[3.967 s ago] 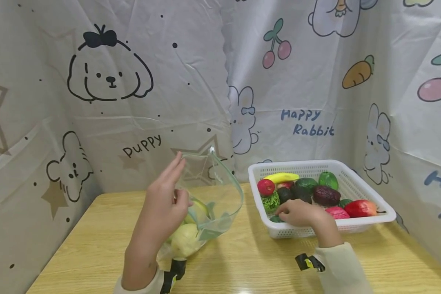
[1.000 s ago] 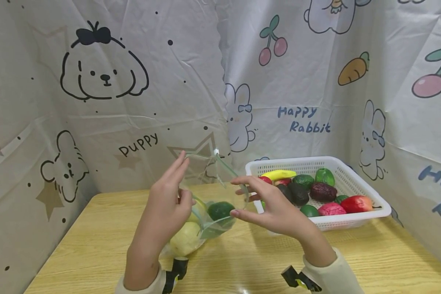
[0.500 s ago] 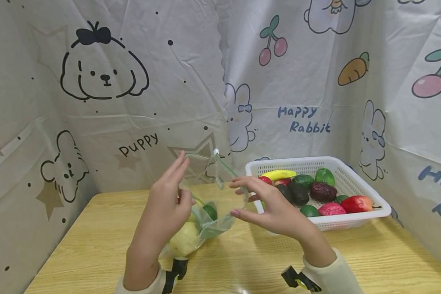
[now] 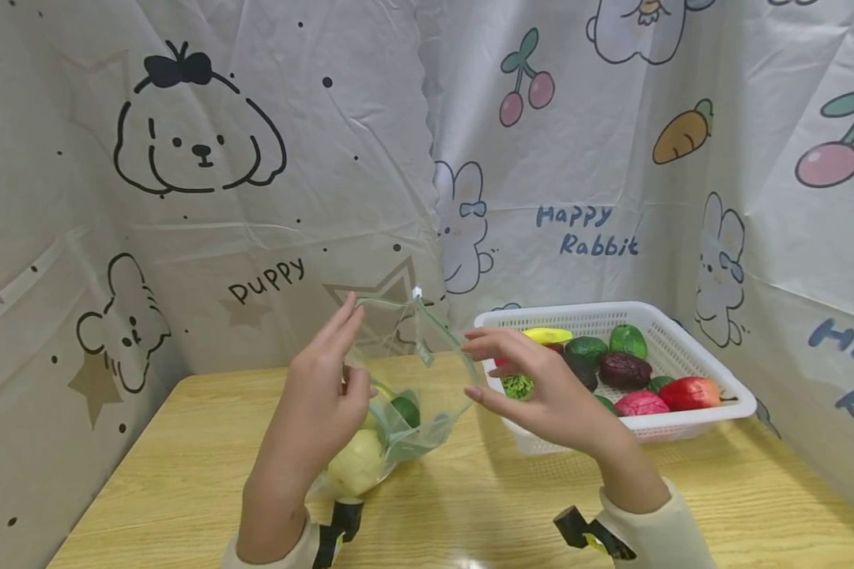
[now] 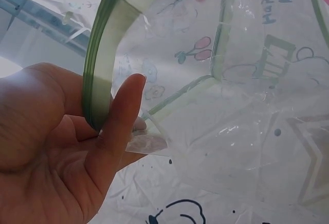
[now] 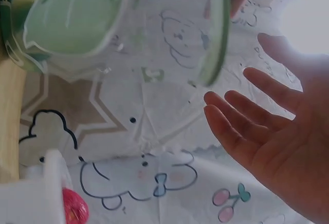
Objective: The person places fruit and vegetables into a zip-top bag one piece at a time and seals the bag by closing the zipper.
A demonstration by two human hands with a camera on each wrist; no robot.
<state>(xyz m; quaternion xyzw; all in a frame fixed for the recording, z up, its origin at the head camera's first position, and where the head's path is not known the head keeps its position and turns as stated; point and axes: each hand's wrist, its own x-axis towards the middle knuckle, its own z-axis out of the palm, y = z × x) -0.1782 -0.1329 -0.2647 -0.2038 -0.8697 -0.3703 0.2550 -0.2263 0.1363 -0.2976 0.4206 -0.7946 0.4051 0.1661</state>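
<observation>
My left hand (image 4: 325, 387) holds a clear zip bag (image 4: 411, 452) by the near-left part of its green-edged mouth. In the left wrist view, the thumb lies on one side of the bag's rim (image 5: 98, 54) and the other fingers on the other side. Pale yellow fruit (image 4: 357, 465) fills the lower part of the bag, with a dark green oval fruit (image 4: 405, 411) beside it. A white slider (image 4: 417, 293) sits on the far edge of the mouth. To the right of the bag, my right hand (image 4: 548, 387) is spread and holds nothing.
A white perforated basket (image 4: 736, 409) stands at the right with a banana (image 4: 548, 336), dark avocados, a purple vegetable (image 4: 625, 369) and red fruit (image 4: 690, 393). Wooden table (image 4: 206, 466) lies beneath, and a printed curtain (image 4: 370, 197) hangs behind it.
The right hand went from the basket to the bag's mouth, and the dark green fruit dropped into the bag. Now that hand has drawn back slightly rightward. The left hand keeps its hold.
</observation>
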